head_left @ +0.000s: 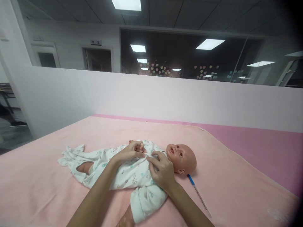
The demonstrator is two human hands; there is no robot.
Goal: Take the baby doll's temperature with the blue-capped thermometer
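A baby doll [184,159] lies on its back, its head to the right. It wears a white printed romper [132,173] with small green and grey patterns. My left hand [133,150] is closed on the romper's front edge at the chest, fingers curled. Close beside it, my right hand [162,168] pinches the same edge between thumb and fingers. Whether a snap or button lies between the fingertips is hidden. One doll leg shows through an opening in the romper at the left, and a doll's hand sticks out of the near sleeve.
A thermometer [199,194] with a blue cap lies beside the doll's head. Under everything is a pink blanket [42,183] over a pink mat [260,151]. A low white partition [165,97] stands behind. A person's leg and shoe [17,123] show at the far left.
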